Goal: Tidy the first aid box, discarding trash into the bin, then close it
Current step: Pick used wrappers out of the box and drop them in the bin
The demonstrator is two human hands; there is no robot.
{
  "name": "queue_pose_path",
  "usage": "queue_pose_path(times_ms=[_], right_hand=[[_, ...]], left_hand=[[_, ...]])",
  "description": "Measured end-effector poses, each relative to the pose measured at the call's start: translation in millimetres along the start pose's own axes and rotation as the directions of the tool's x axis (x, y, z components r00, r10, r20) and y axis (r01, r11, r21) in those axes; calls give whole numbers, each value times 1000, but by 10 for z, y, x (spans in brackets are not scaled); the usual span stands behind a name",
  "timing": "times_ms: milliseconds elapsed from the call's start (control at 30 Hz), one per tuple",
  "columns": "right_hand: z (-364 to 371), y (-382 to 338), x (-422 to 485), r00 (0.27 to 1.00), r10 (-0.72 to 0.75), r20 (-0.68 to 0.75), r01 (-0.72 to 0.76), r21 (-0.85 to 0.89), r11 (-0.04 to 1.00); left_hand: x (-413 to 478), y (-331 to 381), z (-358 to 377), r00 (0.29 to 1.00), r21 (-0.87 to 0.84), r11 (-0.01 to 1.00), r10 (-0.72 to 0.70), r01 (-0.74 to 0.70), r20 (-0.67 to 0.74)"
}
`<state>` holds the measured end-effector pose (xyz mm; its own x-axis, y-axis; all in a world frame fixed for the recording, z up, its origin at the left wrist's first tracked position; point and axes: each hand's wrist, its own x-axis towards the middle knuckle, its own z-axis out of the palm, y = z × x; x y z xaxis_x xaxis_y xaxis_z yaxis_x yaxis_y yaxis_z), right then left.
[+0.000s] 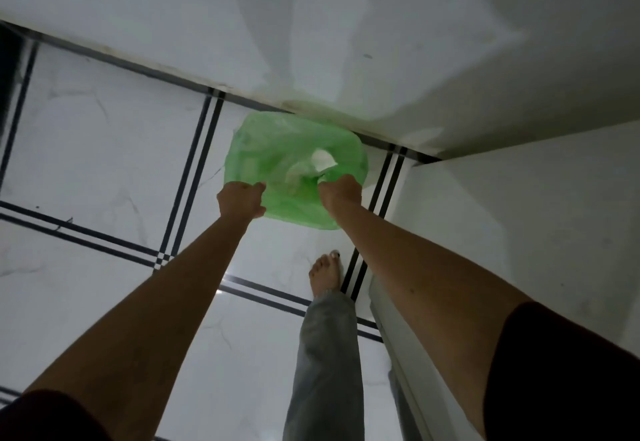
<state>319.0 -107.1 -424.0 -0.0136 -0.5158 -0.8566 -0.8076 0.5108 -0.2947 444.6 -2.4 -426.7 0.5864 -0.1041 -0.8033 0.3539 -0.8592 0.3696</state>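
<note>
A bin lined with a green plastic bag (277,144) stands on the floor against the white wall. White crumpled trash (322,160) lies inside the bag. My left hand (240,200) grips the bag's near left edge. My right hand (339,191) is closed over the bag's near right edge, close to the white trash. Whether it also holds any trash is hidden by the fingers. The first aid box is not in view.
The floor (104,149) is white marble tile with black double lines. A white wall (311,25) runs behind the bin and a white cabinet side (519,232) stands close on the right. My bare foot (325,272) and grey trouser leg are just below the bin.
</note>
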Motion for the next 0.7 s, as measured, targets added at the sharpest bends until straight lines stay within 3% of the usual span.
queue_pose_path(times_ms=[200, 467, 600, 700], right_hand=[[-186, 116, -365, 985, -172, 0, 168, -204, 964], [-1126, 148, -1567, 939, -292, -180, 300, 18, 954], [-1755, 474, -2442, 889, -403, -216, 429, 92, 899], [-2371, 884, -3098, 822, -526, -219, 548, 49, 835]], left_hand=[[-382, -55, -70, 992, 154, 981, 123, -115, -38], [-1886, 439, 123, 908, 149, 899, 419, -411, -22], [-3118, 466, 179, 820, 140, 811, 572, -567, 6], [-4123, 392, 291, 746, 149, 737, 666, -659, 1]])
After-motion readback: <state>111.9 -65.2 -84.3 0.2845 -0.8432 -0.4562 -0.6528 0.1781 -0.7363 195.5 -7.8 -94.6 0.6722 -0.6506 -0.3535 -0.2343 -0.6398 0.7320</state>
